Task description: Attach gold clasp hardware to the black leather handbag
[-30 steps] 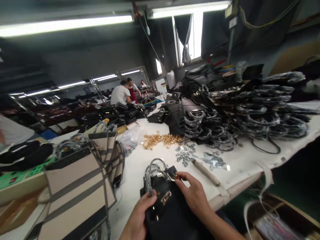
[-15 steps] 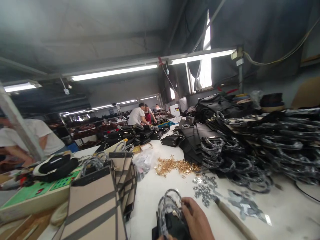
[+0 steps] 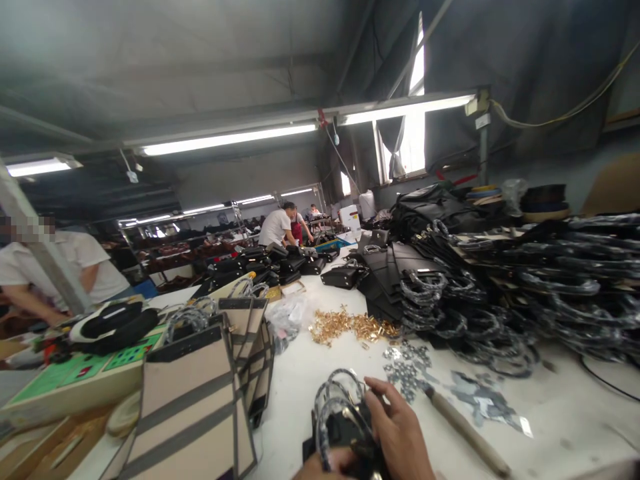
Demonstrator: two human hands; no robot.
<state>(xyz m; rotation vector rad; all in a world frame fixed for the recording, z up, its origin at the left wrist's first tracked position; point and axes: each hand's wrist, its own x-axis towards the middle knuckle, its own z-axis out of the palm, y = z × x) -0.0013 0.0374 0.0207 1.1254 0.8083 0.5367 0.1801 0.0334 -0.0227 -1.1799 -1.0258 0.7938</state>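
A small black handbag (image 3: 345, 430) with looped handles (image 3: 327, 410) wrapped in clear plastic is at the bottom middle, just above the white tabletop. My left hand (image 3: 330, 463) is closed on its near side, by the base of the handle, partly cut off by the frame's lower edge. On the bag's right side lies my right hand (image 3: 400, 427), gripping the edge with fingers bent and fingertips near the far handle. What sits between the fingers is hidden. Beyond the bag lie gold-coloured metal fittings (image 3: 350, 327) in a heap, and small grey metal plates (image 3: 407, 367) are scattered right of it.
A wooden-handled tool (image 3: 467, 430) lies right of my hands. Flat beige-and-black bag panels (image 3: 193, 407) stack up on the left. Black bag parts with wrapped handles (image 3: 475, 327) pile high on the right. Finished-looking black bags (image 3: 345, 275) stand farther back. Co-workers (image 3: 275, 227) work beyond.
My left hand has come further into view at the bag's near side. My right hand has shifted slightly up, still at the bag. The handles have tilted a little.
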